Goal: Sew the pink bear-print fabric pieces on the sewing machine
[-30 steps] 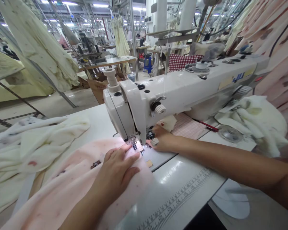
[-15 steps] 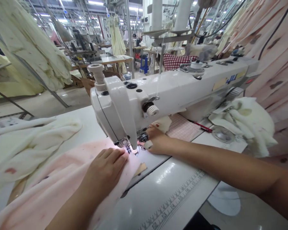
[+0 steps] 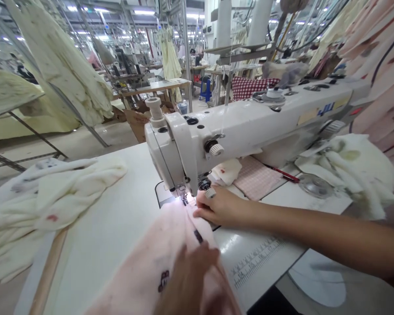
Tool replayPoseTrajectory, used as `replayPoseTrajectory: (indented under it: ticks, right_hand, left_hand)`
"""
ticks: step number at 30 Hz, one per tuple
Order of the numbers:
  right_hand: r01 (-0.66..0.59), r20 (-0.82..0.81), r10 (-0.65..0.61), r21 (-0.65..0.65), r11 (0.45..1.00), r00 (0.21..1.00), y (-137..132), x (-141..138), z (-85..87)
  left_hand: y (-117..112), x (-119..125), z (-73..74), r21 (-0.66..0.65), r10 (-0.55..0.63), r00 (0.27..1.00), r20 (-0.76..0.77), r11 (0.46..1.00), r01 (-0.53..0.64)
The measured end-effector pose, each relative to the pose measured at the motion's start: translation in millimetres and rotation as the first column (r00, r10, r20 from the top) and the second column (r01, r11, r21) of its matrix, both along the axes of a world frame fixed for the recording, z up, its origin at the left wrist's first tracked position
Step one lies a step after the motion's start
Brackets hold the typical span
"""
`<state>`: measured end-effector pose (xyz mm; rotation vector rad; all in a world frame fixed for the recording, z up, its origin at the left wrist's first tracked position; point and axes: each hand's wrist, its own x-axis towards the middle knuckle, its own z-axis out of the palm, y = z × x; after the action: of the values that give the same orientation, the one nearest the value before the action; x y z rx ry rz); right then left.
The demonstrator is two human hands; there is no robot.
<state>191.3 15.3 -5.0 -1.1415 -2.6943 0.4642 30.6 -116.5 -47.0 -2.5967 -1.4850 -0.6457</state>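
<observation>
A white industrial sewing machine point(image 3: 249, 122) stands on the white table point(image 3: 118, 218). Pale pink printed fabric point(image 3: 157, 262) lies under its needle area point(image 3: 184, 199) and runs toward me. My right hand point(image 3: 216, 208) pinches the fabric's edge just right of the presser foot, fingers closed. My left hand point(image 3: 190, 280) is low in the frame and blurred, resting on or gripping the pink fabric near me; its fingers do not show clearly.
Cream fabric pieces point(image 3: 46, 197) are heaped at the table's left. More cream cloth point(image 3: 348, 166) lies at the right beside the machine, with a pink checked cloth point(image 3: 256, 177) behind my right hand. A ruler strip point(image 3: 256, 262) marks the table front. Other workstations stand behind.
My left hand has pulled back from the presser foot toward me. The pink fabric has gathered into a narrower strip. My right hand came forward from behind the needle and pinched the fabric.
</observation>
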Motion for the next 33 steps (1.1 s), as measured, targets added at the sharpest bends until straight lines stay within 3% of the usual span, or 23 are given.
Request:
replayPoseTrajectory:
  ticks: [2,4,9,13,16,18,21,23,26,30,33]
  right_hand:
    - [-0.040,-0.025,0.041,0.006,0.999,0.999,-1,1,-0.6]
    - [-0.072,-0.055,0.073,0.017,0.997,0.996,-1,4,-1.1]
    - [-0.118,-0.100,0.129,0.105,0.987,0.987,15,22,-7.0]
    - [-0.096,-0.067,0.110,0.190,0.977,0.992,30,27,-10.4]
    - [-0.060,-0.053,0.075,0.248,0.967,0.996,15,23,-3.0]
    - [-0.097,-0.106,0.128,0.258,0.961,0.986,-8,20,4.2]
    - [-0.217,-0.194,0.253,0.189,0.958,0.948,-40,16,6.6]
    - [-0.237,-0.127,0.249,0.105,0.966,0.960,-49,16,-0.4]
    - [-0.234,0.017,0.233,0.017,0.972,0.972,-47,21,-15.2]
    - [-0.408,-0.005,0.408,-0.020,0.913,0.913,-40,32,-22.1]
    - [-0.496,-0.015,0.496,0.014,0.868,0.868,-36,36,-20.7]
  left_hand:
    - [28,-7,14.0,0.010,-0.031,0.999,0.039,0.999,0.031]
    - [46,-17,19.4,0.019,-0.018,1.000,-0.014,1.000,0.018]
    - [37,-22,11.7,0.082,0.088,0.977,-0.193,0.994,-0.074]
    - [40,-11,23.0,-0.035,0.126,0.944,-0.305,0.989,-0.144]
    - [49,-8,30.0,-0.025,0.126,0.949,-0.288,0.990,-0.139]
    - [50,-8,28.4,0.022,0.139,0.951,-0.275,0.990,-0.138]
    - [43,-7,21.5,0.079,0.158,0.925,-0.345,0.987,-0.139]
    - [35,-5,16.9,0.093,0.155,0.902,-0.403,0.987,-0.129]
    - [15,-6,10.3,0.097,0.154,0.881,-0.447,0.988,-0.123]
    - [-12,-14,6.1,0.123,0.186,0.849,-0.494,0.982,-0.144]
    - [-10,-19,11.1,0.183,0.112,0.867,-0.485,0.983,-0.024]
